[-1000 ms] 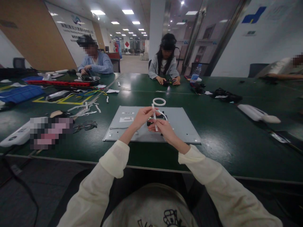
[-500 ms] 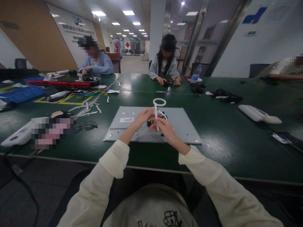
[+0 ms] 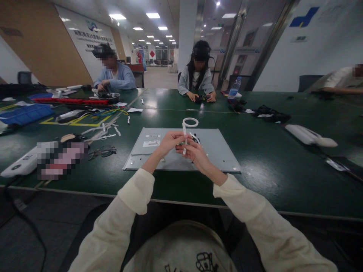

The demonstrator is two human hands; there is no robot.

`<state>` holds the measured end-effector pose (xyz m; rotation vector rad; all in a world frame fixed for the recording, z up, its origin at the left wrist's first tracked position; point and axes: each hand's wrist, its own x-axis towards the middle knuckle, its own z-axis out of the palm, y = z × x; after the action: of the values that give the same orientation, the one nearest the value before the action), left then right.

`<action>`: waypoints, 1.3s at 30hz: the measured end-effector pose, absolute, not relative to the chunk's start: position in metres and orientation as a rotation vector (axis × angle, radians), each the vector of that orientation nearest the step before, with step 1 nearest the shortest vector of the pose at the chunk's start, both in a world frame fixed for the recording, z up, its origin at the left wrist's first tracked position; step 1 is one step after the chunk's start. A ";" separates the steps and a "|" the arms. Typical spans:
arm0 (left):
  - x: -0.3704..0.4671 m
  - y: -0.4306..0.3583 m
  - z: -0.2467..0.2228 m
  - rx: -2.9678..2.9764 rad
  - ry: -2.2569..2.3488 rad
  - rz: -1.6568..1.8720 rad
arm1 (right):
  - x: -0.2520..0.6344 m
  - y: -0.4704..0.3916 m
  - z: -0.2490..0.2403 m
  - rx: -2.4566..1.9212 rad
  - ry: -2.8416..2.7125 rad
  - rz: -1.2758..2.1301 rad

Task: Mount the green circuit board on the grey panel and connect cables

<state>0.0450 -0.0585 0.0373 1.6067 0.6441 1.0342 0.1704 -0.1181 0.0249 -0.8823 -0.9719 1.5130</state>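
My left hand (image 3: 171, 141) and my right hand (image 3: 196, 152) meet above a flat grey panel (image 3: 221, 145) on the green table. Between their fingertips a narrow white strip (image 3: 184, 129) stands nearly upright, pinched by both hands. A dark part (image 3: 196, 139) with a curved white band sits behind my fingers; they hide most of it. Just past the panel's far edge is a thin white ring (image 3: 190, 122), which looks like a roll of tape. White labels (image 3: 151, 143) are stuck on the panel's left side.
Eyeglasses (image 3: 104, 151), white scraps (image 3: 103, 130) and a blue tray (image 3: 27, 114) are on the left. To the right are a white device (image 3: 304, 135) and black cloth-like items (image 3: 270, 113). Two people work across the table (image 3: 263, 151); another person's arm shows at far right.
My fingers have drawn closer together around the strip, covering more of the dark part. The strip has shifted slightly left, and the view has moved a little.
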 end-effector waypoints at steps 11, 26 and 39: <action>0.044 -0.060 0.039 1.627 0.616 0.923 | 0.171 -0.113 0.016 -0.839 -1.052 1.490; 0.050 -0.067 0.042 1.671 0.492 0.872 | 0.175 -0.110 0.013 -0.950 -1.197 1.274; 0.052 -0.060 0.032 1.539 0.588 0.980 | 0.171 -0.115 0.017 -1.007 -1.135 1.341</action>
<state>0.0517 -0.0601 0.0322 1.5386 0.5877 0.9800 0.1714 -0.1152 0.0171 -1.0074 -1.1346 1.3409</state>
